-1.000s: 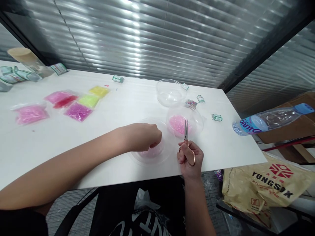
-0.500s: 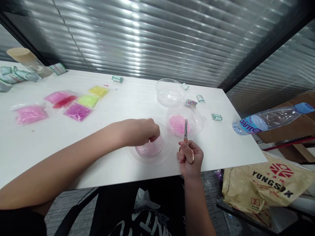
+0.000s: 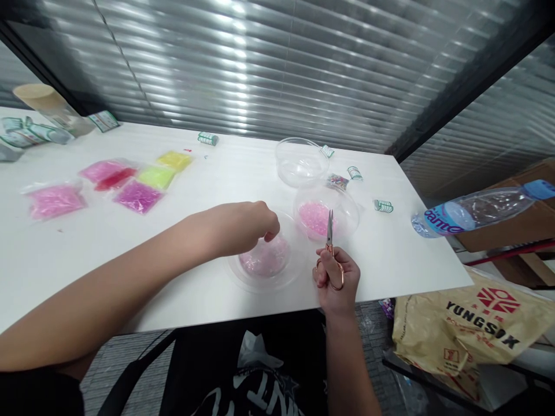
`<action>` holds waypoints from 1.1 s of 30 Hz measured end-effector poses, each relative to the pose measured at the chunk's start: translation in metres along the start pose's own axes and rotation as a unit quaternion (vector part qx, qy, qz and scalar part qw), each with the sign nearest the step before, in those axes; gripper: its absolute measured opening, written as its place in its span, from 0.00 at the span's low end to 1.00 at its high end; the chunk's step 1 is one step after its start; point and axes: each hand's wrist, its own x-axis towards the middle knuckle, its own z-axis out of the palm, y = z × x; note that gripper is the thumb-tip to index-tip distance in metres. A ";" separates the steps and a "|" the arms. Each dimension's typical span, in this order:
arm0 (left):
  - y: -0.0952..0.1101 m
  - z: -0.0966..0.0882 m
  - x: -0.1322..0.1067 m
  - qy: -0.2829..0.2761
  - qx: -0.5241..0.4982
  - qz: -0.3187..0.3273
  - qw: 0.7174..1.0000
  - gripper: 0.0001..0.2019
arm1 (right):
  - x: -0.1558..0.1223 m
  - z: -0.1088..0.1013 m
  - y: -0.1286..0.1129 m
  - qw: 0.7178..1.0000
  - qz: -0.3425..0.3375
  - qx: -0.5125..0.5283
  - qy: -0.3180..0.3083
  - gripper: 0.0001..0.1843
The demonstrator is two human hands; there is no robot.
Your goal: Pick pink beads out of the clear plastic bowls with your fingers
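Note:
My left hand [image 3: 254, 226] is closed in a pinch above a clear plastic bowl [image 3: 234, 271] near the table's front edge. Whatever its fingertips may hold is hidden. Pale pink, shiny material [image 3: 266, 261] lies in that bowl. Small scissors [image 3: 330, 234] with rose-gold handles are in my right hand [image 3: 340, 280], a finger and thumb about the loops. Their blades point away from me and are slightly apart. Just beyond the tips stands a second clear bowl [image 3: 350, 203] with brighter pink bits [image 3: 314, 218] in it.
Behind these is a third clear bowl [image 3: 301, 164], beside a small bag of multicoloured beads [image 3: 337, 182]. Several bags of coloured bits [image 3: 137, 195] lie at the left. A wooden-lidded jar [image 3: 56, 107] stands far left. A water bottle [image 3: 472, 211] is off the table's right edge.
My left hand has risen slightly and shifted a little left, showing more of the pale pink material. The right hand still holds the scissors in nearly the same place.

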 end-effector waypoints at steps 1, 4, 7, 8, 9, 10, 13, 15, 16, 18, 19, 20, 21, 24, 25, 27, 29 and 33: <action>0.003 0.001 0.001 -0.009 0.004 0.007 1.000 0.20 | 0.000 0.000 0.000 1.000 0.000 -0.001 0.001 0.16; 0.011 0.003 0.004 -0.045 0.006 0.016 0.999 0.17 | 0.000 0.000 0.000 1.000 -0.003 -0.005 0.000 0.15; 0.015 0.006 0.008 -0.058 0.009 0.023 0.998 0.15 | -0.001 -0.001 0.000 1.000 -0.004 -0.008 -0.002 0.15; 0.015 0.008 0.009 -0.057 0.012 0.030 0.998 0.14 | -0.001 -0.001 0.000 1.000 -0.004 -0.007 -0.003 0.15; 0.015 0.009 0.010 -0.055 0.013 0.038 0.998 0.14 | -0.001 -0.001 0.000 1.000 -0.004 -0.006 -0.004 0.15; 0.015 0.009 0.010 -0.053 0.014 0.046 0.997 0.13 | -0.001 -0.001 0.000 1.000 -0.004 -0.004 -0.005 0.15; 0.016 0.011 0.010 -0.050 0.017 0.060 0.997 0.11 | 0.000 -0.001 0.001 1.000 -0.004 -0.001 -0.008 0.15; 0.018 0.012 0.010 -0.053 0.018 0.063 0.996 0.11 | 0.000 -0.001 0.001 1.000 -0.006 -0.002 -0.008 0.15; 0.019 0.012 0.010 -0.056 0.018 0.064 0.996 0.11 | 0.000 -0.001 0.001 1.000 -0.006 -0.003 -0.008 0.15; 0.020 0.013 0.011 -0.063 0.019 0.064 0.996 0.12 | 0.000 -0.001 0.001 1.000 -0.008 -0.006 -0.008 0.15; 0.020 0.013 0.011 -0.065 0.019 0.065 0.996 0.13 | 0.000 -0.001 0.001 1.000 -0.009 -0.007 -0.009 0.15; 0.020 0.013 0.011 -0.066 0.019 0.067 0.995 0.13 | 0.000 -0.001 0.001 1.000 -0.009 -0.007 -0.009 0.15; 0.020 0.013 0.011 -0.066 0.019 0.069 0.995 0.12 | 0.000 -0.001 0.001 1.000 -0.009 -0.009 -0.010 0.15; 0.017 0.011 0.011 -0.046 0.010 0.070 0.996 0.10 | 0.000 -0.001 0.001 1.000 -0.010 -0.020 -0.008 0.16; 0.016 0.010 0.010 -0.030 0.006 0.067 0.997 0.10 | 0.000 -0.001 0.001 1.000 -0.012 -0.025 -0.007 0.16; 0.012 0.005 0.007 0.009 -0.005 0.060 0.998 0.10 | 0.000 -0.001 0.001 0.999 -0.016 -0.029 -0.010 0.16; 0.007 -0.002 0.003 0.049 -0.024 0.071 0.996 0.09 | -0.001 -0.003 0.001 0.999 -0.019 -0.032 -0.025 0.16; -0.004 -0.017 -0.005 0.116 -0.103 0.134 0.979 0.07 | -0.006 -0.013 0.000 0.992 -0.021 -0.040 -0.116 0.16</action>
